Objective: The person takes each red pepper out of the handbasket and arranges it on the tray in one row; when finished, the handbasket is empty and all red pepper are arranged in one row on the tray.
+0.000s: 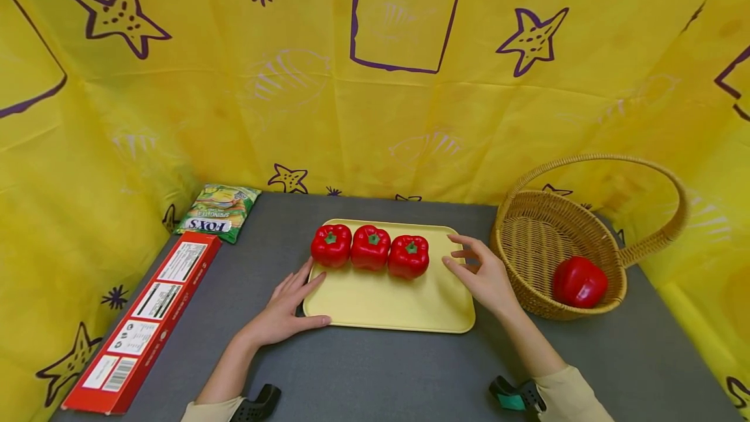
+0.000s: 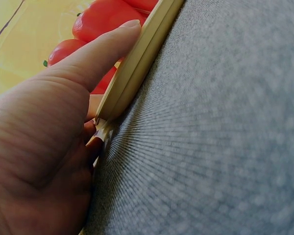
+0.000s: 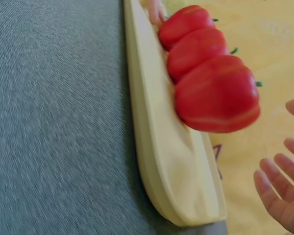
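Observation:
Three red bell peppers [image 1: 370, 247] with green stems stand in a row on a pale yellow tray [image 1: 398, 311], toward its far left. My left hand [image 1: 280, 312] rests on the tray's near left corner, fingers spread over the left rim and thumb along the front edge. In the left wrist view the thumb [image 2: 105, 51] lies straight on the rim. Over the tray's right edge hovers my right hand [image 1: 483, 275], fingers apart and holding nothing. The right wrist view shows a gap between this hand [image 3: 284, 188] and the nearest pepper [image 3: 218, 95].
To the right stands a wicker basket [image 1: 518, 220] with a tall handle and one red bell pepper [image 1: 580, 282] inside. On the left lie a long red box [image 1: 146, 318] and a green Fox's packet [image 1: 219, 207]. Yellow patterned cloth [image 1: 375, 116] surrounds the grey table [image 1: 381, 376].

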Available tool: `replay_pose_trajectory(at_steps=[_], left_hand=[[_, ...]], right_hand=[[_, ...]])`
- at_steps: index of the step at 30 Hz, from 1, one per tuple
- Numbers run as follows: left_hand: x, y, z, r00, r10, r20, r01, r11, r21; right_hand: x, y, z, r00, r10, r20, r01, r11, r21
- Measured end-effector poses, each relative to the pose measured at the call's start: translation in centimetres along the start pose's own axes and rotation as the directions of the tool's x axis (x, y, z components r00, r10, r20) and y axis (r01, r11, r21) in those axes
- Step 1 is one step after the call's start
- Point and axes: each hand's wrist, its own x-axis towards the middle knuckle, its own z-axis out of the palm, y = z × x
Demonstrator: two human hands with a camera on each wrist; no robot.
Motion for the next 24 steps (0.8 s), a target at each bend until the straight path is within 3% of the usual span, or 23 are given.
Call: replay_pose_trajectory(at_steps=[6,12,18,24], left_hand=[[0.0,0.1,0.0,1.0,-0.012,0.003,0.012,1.0,-0.003],[0.0,0.1,0.0,1.0,-0.011,0.001,0.011,1.0,-0.003],[0.0,0.1,0.0,1.0,-0.012,0.002,0.012,1.0,-0.003],[0.0,0.2,0.0,1.0,-0.013,0.005,0.013,1.0,-0.003]], right_hand=[[-0.3,0.0,-1.6,1.0,0.0,-0.027,0.0,1.0,-0.001],[-1.0,-1.3,-3.1,0.997,-0.005,-0.074,0.003,0.999,-0.038],[-1.0,0.8,-4.2,0.992,-0.018,-0.126,0.012,0.999,-0.052],[-1.3,1.3,-5.6,0.986,-0.008,-0.164,-0.003,0.997,-0.071]])
